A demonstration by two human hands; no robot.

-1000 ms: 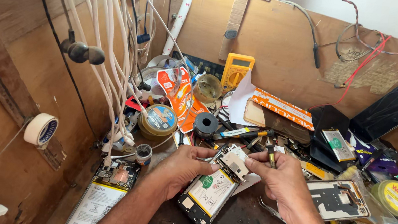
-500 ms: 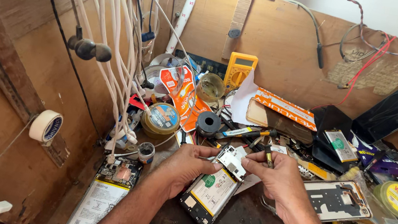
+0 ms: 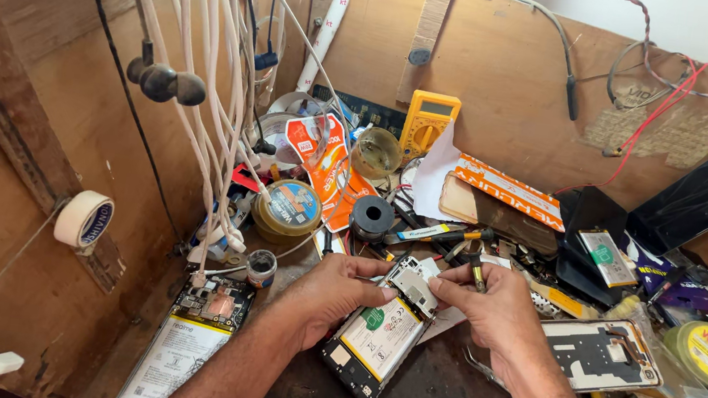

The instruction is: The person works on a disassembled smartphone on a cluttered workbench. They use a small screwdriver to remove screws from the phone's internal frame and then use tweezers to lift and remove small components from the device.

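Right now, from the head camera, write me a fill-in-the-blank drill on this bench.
1. Both hands, left hand and right hand, work on an opened ____ with its back cover off.
2. The multimeter leaning against the back wall is ____ in colour.
3. The roll of tape hangs on the ____ side wall.

Missing words: phone; yellow; left

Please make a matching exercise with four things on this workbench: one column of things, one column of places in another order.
Things
1. opened phone with white battery
2. yellow multimeter
3. roll of white tape
4. black phone with dark screen

Places
A. hung on the left wooden wall
B. between left hand and right hand
C. far right, leaning against the wall
D. at the back wall, middle

Pairs: 1-B, 2-D, 3-A, 4-C
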